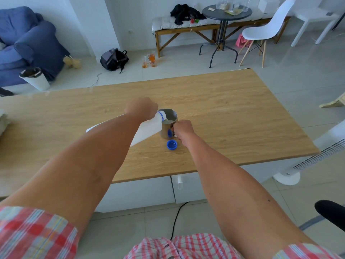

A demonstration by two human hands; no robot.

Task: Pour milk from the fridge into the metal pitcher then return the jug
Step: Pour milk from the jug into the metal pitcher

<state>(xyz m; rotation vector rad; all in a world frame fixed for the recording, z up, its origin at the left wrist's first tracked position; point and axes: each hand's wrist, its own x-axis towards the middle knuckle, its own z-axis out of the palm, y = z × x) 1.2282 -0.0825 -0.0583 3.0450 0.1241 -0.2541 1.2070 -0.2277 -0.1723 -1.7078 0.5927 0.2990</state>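
Observation:
A white plastic milk jug (147,130) is tipped almost flat, its open mouth over the rim of the metal pitcher (169,123). Milk shows inside the pitcher. My left hand (141,108) grips the jug near its neck from above. My right hand (183,129) is closed around the pitcher's handle on its right side. The pitcher stands upright on the wooden table (224,109), near its middle. The jug's blue cap (172,144) lies open side up on the table just in front of the pitcher. My left forearm hides much of the jug's body.
The table's near edge runs above white drawers (186,186). A white fan (317,157) stands at the right. Beyond the table are a bin (35,78), a backpack (113,58), a blue sofa (28,40), a round side table (226,13) and a white chair (267,30).

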